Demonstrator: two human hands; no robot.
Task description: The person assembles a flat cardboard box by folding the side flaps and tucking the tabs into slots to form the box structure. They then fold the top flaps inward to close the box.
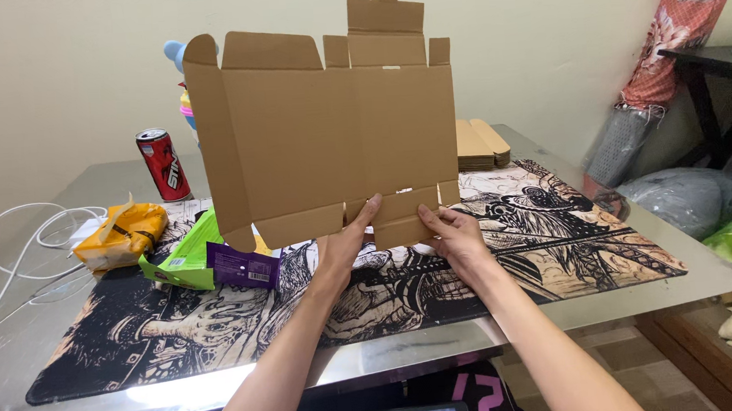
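I hold a flat, unfolded cardboard box blank [328,132] upright in front of me, above the surface [559,308]. My left hand [344,242] pinches its bottom edge near the middle, thumb on the side facing me. My right hand [454,236] grips the lower flap just beside it, fingers curled against the cardboard. The blank's flaps stick out along the top and the sides.

Beneath it lies a black and tan illustrated mat [221,324] that covers most of the surface. To my left on the mat sit a green carton [185,257] with a purple packet [244,266] touching it, and an orange tissue pack [121,236]. A red drink can [163,164] stands further back, and a stack of folded cardboard [481,145] rests behind the blank to the right.
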